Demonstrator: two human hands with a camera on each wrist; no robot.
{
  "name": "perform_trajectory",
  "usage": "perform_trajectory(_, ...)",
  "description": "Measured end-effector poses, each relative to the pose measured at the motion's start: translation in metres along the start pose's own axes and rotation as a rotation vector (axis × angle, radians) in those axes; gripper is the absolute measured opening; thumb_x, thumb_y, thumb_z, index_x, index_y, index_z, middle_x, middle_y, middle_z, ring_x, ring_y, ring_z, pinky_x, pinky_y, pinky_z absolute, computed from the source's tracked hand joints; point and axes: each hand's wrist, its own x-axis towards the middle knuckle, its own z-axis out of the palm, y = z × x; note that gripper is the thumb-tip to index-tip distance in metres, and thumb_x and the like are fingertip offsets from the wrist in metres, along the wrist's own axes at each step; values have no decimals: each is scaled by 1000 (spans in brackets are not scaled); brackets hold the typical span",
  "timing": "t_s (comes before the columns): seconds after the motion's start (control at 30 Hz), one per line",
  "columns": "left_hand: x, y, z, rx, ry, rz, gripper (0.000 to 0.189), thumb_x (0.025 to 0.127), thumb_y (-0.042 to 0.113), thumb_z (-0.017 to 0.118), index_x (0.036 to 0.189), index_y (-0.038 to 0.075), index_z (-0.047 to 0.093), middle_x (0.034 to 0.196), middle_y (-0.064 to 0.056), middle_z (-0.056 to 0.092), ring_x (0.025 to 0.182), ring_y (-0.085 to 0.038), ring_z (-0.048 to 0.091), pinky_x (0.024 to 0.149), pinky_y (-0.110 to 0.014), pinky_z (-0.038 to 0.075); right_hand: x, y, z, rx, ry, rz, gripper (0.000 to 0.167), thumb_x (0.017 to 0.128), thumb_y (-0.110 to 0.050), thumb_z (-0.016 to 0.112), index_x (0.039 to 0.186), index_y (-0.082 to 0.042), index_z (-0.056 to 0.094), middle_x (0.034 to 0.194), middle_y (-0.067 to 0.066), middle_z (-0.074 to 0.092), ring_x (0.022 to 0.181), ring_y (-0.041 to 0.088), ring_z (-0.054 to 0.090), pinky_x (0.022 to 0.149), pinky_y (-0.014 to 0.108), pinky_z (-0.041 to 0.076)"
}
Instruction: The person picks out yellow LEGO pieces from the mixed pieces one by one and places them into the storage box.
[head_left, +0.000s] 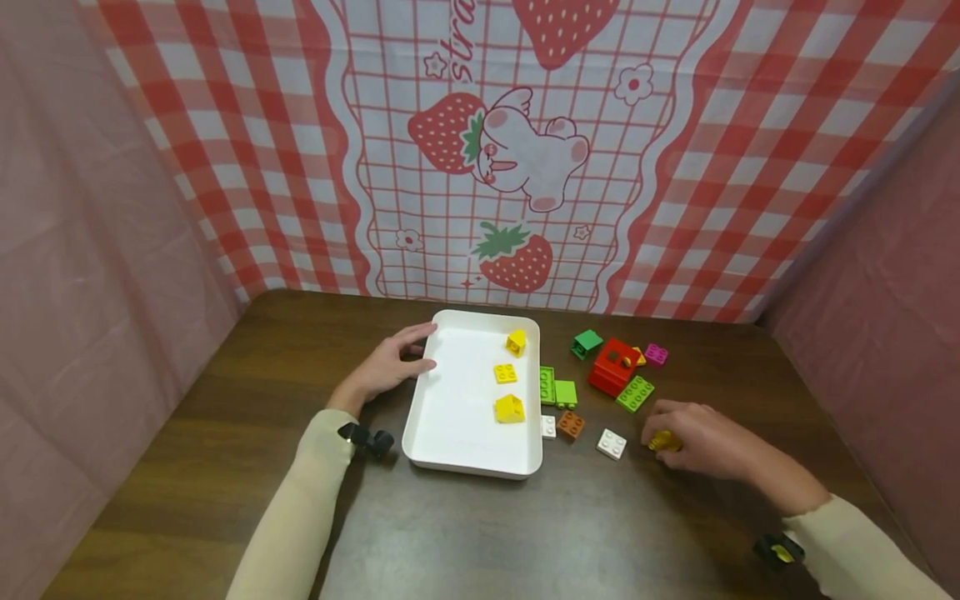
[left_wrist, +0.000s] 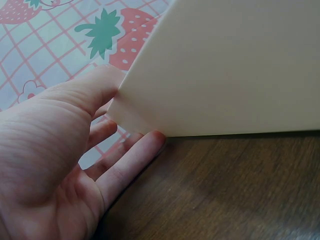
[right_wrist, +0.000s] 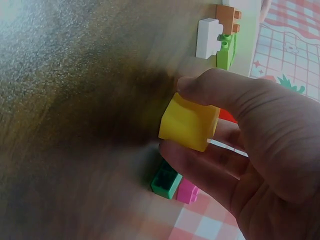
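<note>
My left hand (head_left: 390, 367) rests against the left side of a white tray (head_left: 450, 457), its fingers and thumb touching the outer wall. The left wrist view shows the fingertips right at the tray wall (left_wrist: 225, 65). In the tray lie a yellow sloped brick (head_left: 516, 342), a flat yellow brick (head_left: 506, 373) and a yellow roof-like brick (head_left: 510, 409). Over the table on the right, my right hand (head_left: 705, 437) pinches another yellow brick (right_wrist: 189, 122) between thumb and fingers, close to a white brick (head_left: 612, 444). The fingers partly cover it in the head view.
Between tray and right hand are lime bricks (head_left: 566, 394), a brown brick (head_left: 571, 426) and a second white brick (head_left: 549, 427) by the tray wall. Farther back are a green brick (head_left: 587, 344), a large red block (head_left: 613, 367), a lime plate (head_left: 636, 394) and a magenta brick (head_left: 656, 354).
</note>
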Motion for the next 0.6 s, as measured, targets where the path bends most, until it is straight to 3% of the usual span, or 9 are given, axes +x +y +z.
perform_trajectory(0.37,0,0,0,1,0,-10,72,108,15,76,173,6,44,183,-21,37,149,-53,57,122,-64,54,1,1,4,-1,6,-2,24,87,-12,96,102,-26,83,111,-1,73,92,11,67,83,42,70)
perform_trajectory(0.6,0,1,0,-2,-1,-15,72,108,15,76,173,6,44,183,-21,37,150,-53,57,122,-65,54,2,3,6,-29,47,-56,24,87,-9,96,100,-25,83,106,-4,71,85,3,60,75,26,64)
